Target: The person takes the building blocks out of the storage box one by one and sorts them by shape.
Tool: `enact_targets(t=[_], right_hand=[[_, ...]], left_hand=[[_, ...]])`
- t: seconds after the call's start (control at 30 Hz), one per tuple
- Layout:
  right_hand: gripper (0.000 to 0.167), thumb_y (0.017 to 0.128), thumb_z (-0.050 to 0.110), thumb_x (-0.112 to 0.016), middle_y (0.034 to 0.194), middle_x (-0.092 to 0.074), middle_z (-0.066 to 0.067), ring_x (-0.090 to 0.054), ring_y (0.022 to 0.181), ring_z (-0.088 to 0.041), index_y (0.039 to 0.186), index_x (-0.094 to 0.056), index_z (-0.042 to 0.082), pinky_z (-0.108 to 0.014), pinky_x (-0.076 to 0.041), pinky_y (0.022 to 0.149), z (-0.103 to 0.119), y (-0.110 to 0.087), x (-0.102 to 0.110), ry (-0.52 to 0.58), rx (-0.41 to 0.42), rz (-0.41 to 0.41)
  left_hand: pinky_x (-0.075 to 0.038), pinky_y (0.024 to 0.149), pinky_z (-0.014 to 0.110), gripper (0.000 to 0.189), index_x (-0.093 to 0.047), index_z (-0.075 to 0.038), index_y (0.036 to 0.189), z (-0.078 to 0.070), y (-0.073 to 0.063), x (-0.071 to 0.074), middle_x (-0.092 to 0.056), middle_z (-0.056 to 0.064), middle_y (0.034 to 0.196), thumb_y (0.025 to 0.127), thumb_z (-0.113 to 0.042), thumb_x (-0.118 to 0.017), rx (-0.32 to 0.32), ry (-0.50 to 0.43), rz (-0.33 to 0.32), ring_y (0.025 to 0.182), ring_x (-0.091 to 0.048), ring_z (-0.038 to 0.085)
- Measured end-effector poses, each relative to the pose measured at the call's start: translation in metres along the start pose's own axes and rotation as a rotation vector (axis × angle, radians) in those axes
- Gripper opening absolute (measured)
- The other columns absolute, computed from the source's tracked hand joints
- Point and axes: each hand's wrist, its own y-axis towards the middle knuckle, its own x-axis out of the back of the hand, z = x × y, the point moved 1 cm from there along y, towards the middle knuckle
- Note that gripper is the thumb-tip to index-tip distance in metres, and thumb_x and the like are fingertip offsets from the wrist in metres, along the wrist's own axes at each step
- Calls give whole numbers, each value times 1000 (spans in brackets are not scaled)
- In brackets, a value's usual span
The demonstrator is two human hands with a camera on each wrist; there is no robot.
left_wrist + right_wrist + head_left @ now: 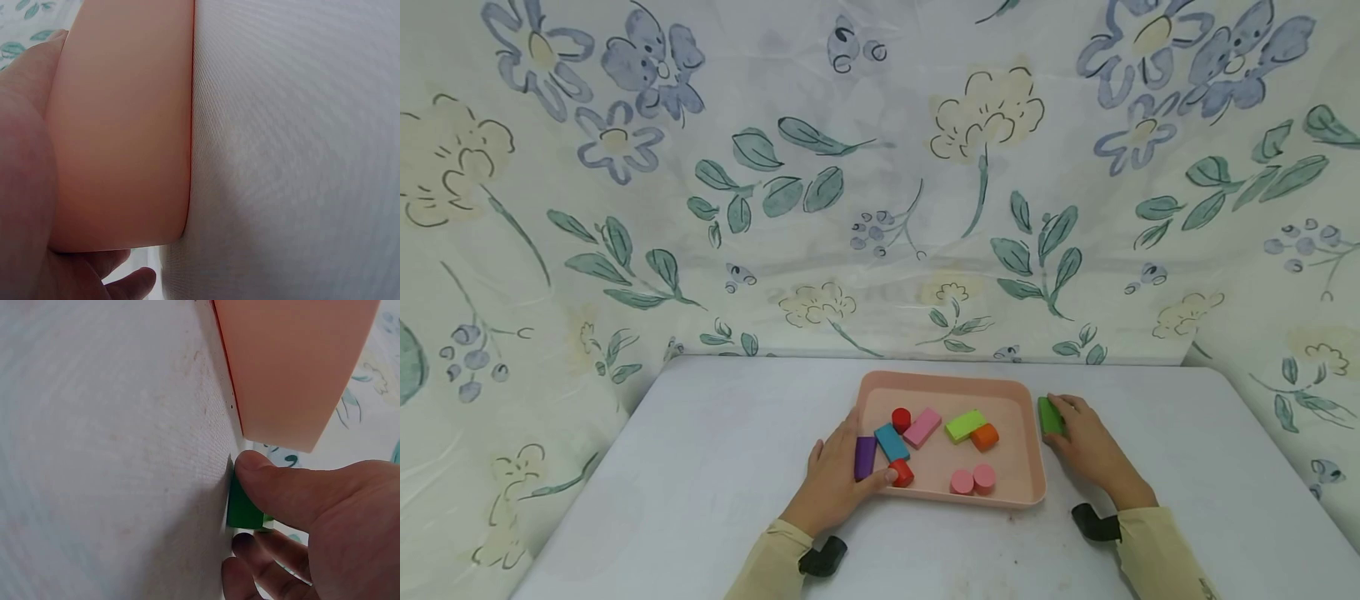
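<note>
My left hand (833, 483) grips a pink tray (1011, 492) at its near left corner, thumb over the front rim and fingers along the left side. The left wrist view shows the tray's outer wall (125, 137) close against the palm. Just outside the tray's right side, my right hand (1088, 446) pinches a green block (1051, 418) between thumb and fingers. In the right wrist view this block (245, 503) is down at the table surface. Inside the tray, a purple block (865, 458) and a red cylinder (901, 473) lie nearest the left hand.
Also in the tray are a blue block (892, 442), a pink block (922, 427), a lime block (964, 425), an orange cylinder (985, 437), another red cylinder (901, 419) and two pink cylinders (962, 482). Flowered cloth (895, 317) hangs behind the white table (715, 450).
</note>
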Motion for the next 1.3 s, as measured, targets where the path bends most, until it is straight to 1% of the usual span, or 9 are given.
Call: enact_targets(t=[0.57,0.73,1.07,1.2,1.3], right_hand=[[61,94,9,-69,141,-41,-38,-45,125,-53,142,-42,-15,-64,-43,100,-2,0,-2,-3,22,8],[59,94,8,-69,140,-42,-37,-45,124,-53,141,-43,-15,-63,-44,99,-2,0,-2,-7,40,5],[62,93,4,-69,143,-38,-39,-42,127,-56,143,-40,-14,-65,-41,101,-4,-1,-3,6,53,-14],[65,91,5,-71,144,-36,-39,-42,128,-56,145,-38,-13,-66,-41,102,-3,-1,-2,-3,26,-14],[69,91,8,-72,147,-33,-38,-42,129,-54,147,-37,-11,-65,-41,102,-2,-1,0,-10,-13,-5]], left_hand=[[-7,117,68,106,-14,-3,161,0,-1,0,-29,19,161,88,-61,-66,3,7,-1,148,-26,40],[-7,117,68,107,-13,-3,161,1,-1,0,-29,19,162,88,-62,-65,6,12,-1,148,-26,39],[-7,117,67,107,-13,-3,161,0,0,0,-28,19,162,88,-63,-64,11,16,5,148,-26,39],[-6,117,67,107,-13,-3,161,0,0,0,-29,19,162,88,-62,-64,12,8,5,148,-26,39],[-7,117,67,107,-13,-3,161,0,0,0,-29,19,162,88,-62,-65,10,5,4,148,-26,39]])
